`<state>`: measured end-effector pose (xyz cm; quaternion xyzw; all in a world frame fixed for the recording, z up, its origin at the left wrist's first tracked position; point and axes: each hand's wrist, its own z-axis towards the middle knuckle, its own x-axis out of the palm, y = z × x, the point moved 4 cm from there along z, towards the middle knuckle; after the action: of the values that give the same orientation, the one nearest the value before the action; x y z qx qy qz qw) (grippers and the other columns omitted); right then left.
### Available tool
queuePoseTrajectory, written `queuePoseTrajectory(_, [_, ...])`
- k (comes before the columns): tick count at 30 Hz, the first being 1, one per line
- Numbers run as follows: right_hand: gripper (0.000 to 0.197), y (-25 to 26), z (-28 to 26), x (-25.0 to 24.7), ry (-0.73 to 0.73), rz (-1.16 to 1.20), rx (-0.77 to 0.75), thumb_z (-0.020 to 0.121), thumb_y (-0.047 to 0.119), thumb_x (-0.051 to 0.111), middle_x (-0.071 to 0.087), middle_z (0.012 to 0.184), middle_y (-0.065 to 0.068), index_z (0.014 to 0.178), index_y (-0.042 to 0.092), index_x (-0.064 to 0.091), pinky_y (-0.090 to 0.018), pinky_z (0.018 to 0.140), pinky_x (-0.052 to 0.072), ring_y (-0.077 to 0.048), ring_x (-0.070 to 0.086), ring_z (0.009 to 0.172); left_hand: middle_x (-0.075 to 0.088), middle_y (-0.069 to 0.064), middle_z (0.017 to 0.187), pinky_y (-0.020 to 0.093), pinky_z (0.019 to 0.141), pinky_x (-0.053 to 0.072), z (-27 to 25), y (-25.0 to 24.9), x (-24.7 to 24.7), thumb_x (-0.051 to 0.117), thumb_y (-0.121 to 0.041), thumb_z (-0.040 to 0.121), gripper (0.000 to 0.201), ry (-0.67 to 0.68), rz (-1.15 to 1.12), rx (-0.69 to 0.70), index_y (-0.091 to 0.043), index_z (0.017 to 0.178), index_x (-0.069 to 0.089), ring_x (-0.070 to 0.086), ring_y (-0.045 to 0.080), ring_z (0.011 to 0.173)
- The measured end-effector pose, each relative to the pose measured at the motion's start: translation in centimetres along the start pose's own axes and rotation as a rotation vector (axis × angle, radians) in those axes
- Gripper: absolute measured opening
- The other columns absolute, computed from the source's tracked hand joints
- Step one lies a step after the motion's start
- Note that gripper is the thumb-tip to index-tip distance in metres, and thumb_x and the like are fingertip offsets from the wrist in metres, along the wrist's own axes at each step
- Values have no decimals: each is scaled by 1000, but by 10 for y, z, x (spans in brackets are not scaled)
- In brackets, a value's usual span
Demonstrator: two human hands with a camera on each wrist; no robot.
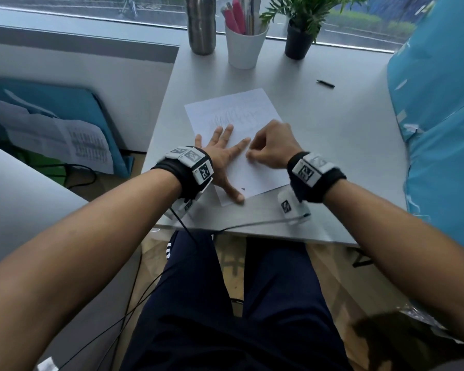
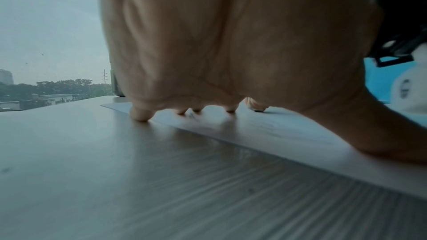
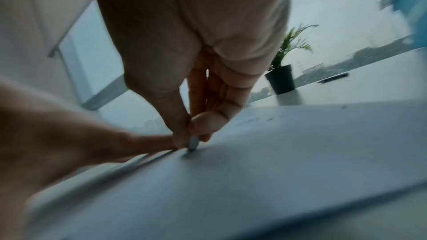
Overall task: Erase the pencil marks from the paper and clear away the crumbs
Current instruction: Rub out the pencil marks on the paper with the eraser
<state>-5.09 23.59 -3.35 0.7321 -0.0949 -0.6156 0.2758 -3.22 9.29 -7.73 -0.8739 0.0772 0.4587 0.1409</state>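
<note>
A white sheet of paper (image 1: pixel 252 108) with faint pencil scribbles (image 1: pixel 233 117) lies on the grey desk (image 1: pixel 332 145). My left hand (image 1: pixel 223 153) lies flat on the sheet's left part with fingers spread, pressing it down; its fingertips (image 2: pixel 139 115) touch the paper (image 2: pixel 289 132). My right hand (image 1: pixel 271 145) pinches a small white eraser (image 3: pixel 193 143) between thumb and fingers, with its tip on the paper (image 3: pixel 277 152) just beside the left index finger. In the head view the eraser is hidden by the hand.
At the desk's far edge stand a steel bottle (image 1: pixel 201 22), a white cup of pens (image 1: pixel 243 46) and a potted plant (image 1: pixel 300 36). A black pen (image 1: pixel 325 83) lies to the right of the paper. A blue chair back (image 1: pixel 439 116) stands at right.
</note>
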Motion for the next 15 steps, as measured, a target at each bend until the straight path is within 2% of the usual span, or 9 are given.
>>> queuePoseTrajectory(2, [8, 20, -16, 20, 122, -19, -109, 71, 17, 76, 73, 69, -3, 71, 9, 76, -31, 68, 57, -14, 69, 66, -41, 2, 153, 63, 110, -17, 2, 1, -1, 76, -84, 34, 156, 0, 8, -6, -45, 146, -25, -35, 25, 142])
queuePoseTrajectory(4, [6, 26, -27, 27, 195, -6, -157, 71, 15, 77, 73, 69, -2, 71, 9, 77, -26, 65, 57, -12, 69, 65, -42, 2, 152, 62, 109, -18, 2, 0, 0, 75, -85, 34, 156, 6, 21, -7, -45, 146, -26, -36, 25, 141])
queuePoseTrajectory(6, [8, 8, -14, 12, 99, -2, -71, 72, 19, 78, 74, 72, 0, 76, 12, 78, -20, 66, 55, -9, 67, 66, -41, 1, 153, 61, 110, -19, 0, 0, 0, 74, -86, 35, 154, 5, 4, 15, -47, 146, -24, -35, 24, 141])
queuePoseTrajectory(8, [11, -9, -3, -2, 24, 0, -9, 71, 23, 78, 73, 73, 2, 79, 15, 79, -18, 71, 54, -7, 66, 69, -39, 1, 154, 60, 111, -19, -4, 5, -2, 75, -85, 38, 149, -2, -10, 52, -49, 148, -20, -34, 24, 142])
queuePoseTrajectory(11, [11, -13, 0, -1, 52, -25, -34, 72, 24, 79, 73, 72, 2, 79, 16, 79, -22, 75, 55, -9, 65, 71, -34, 1, 157, 56, 114, -17, -8, 16, -4, 78, -78, 47, 140, 9, -9, 99, -50, 150, -13, -31, 22, 144])
queuePoseTrajectory(15, [9, -13, 3, -5, 28, -27, 18, 74, 21, 77, 74, 76, -1, 79, 13, 79, -24, 77, 55, -13, 67, 78, -34, 0, 157, 54, 115, -16, -9, 22, 0, 75, -82, 44, 140, -20, -2, 64, -52, 148, -13, -30, 26, 144])
